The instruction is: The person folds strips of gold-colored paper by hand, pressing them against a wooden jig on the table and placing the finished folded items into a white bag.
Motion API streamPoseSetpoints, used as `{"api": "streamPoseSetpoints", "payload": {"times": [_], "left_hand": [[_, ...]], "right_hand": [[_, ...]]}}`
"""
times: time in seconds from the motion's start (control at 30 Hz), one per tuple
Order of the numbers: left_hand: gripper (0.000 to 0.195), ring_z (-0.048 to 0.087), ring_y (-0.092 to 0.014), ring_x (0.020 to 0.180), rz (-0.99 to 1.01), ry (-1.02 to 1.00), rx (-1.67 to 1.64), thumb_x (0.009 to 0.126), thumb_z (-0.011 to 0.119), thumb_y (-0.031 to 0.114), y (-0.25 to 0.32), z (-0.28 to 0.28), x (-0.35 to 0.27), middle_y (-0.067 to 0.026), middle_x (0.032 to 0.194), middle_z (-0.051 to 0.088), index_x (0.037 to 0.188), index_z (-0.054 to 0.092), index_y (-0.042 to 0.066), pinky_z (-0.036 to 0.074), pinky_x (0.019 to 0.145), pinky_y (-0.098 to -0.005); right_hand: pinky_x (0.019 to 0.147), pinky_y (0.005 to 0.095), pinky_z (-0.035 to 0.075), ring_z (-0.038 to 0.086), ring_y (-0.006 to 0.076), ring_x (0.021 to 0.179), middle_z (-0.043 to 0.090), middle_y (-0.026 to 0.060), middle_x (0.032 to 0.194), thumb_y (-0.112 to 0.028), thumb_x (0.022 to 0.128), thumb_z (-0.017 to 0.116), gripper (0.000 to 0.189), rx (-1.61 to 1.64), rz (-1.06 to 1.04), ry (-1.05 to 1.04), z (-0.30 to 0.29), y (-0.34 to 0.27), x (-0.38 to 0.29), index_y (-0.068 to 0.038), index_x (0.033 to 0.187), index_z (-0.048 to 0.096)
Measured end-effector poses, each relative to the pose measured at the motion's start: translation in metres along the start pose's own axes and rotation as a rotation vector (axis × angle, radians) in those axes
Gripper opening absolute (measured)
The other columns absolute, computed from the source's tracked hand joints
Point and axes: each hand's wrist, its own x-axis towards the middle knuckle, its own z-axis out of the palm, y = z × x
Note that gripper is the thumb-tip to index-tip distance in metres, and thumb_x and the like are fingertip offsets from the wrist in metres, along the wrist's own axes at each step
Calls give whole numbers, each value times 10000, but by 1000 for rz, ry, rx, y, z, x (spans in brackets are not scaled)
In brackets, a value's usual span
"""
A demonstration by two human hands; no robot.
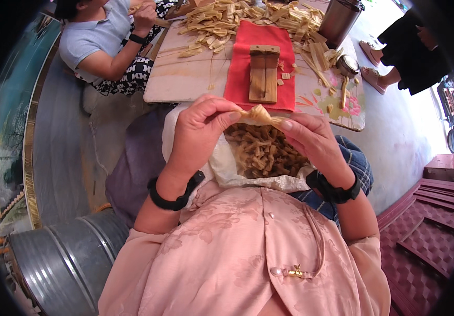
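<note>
My left hand (pixel 205 128) and my right hand (pixel 315 136) pinch the two ends of a pale tan dried strip (pixel 260 114) between thumbs and fingers. A bulky knot or fold sits at its middle. Below it, in my lap, an open white woven sack (pixel 227 162) holds many short brown knotted pieces (pixel 266 150). Just beyond my hands, a wooden block with a lengthwise groove and a raised crosspiece (pixel 263 79) rests on a red cloth (pixel 238 75). Small cut bits (pixel 285 75) lie beside the block.
A heap of dried strips (pixel 227 21) covers the table's (pixel 163 85) far side. A dark metal flask (pixel 339 23), a round lidded tin (pixel 347 65) and loose pieces stand right. A person (pixel 100 43) sits left; another (pixel 412 51) stands right. A metal drum (pixel 68 252) is beside me.
</note>
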Motion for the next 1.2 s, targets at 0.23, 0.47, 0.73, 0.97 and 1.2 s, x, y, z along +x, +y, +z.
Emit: {"api": "streamPoseSetpoints", "payload": {"times": [0.23,0.47,0.73,0.97,1.2], "left_hand": [[308,592,-272,867,483,-200,813,761,614,46,-17,25,1,-70,970,591,1066,610,90,479,763,-359],[92,595,-272,768,607,-251,865,812,577,143,-60,13,16,-79,800,528,851,518,85,466,650,-408],[113,532,-143,639,-29,-293,8,958,503,163,-66,26,44,-51,760,539,997,524,59,441,615,-234],[234,426,-23,553,-231,-235,-115,971,524,255,-71,27,61,62,659,450,1097,526,59,378,515,-175],[220,408,-13,526,-280,-161,-121,953,548,263,-77,28,78,73,632,432,1054,554,67,362,474,-185]], "right_hand": [[564,209,371,430,23,655,515,-66,702,-257,945,575,289,21,49,-82,20,26,14,12,870,649],[558,269,414,458,60,628,552,2,652,-247,926,577,299,-339,-218,24,35,25,16,44,890,636],[460,200,356,436,47,502,480,-33,593,-255,952,554,286,-118,-91,188,6,23,48,-25,790,609],[487,260,371,457,81,534,524,13,595,-236,937,549,323,-220,-160,300,-16,29,75,40,778,602],[504,321,390,463,163,517,523,83,571,-207,918,522,310,-277,-232,343,-21,31,92,64,784,585]]}}
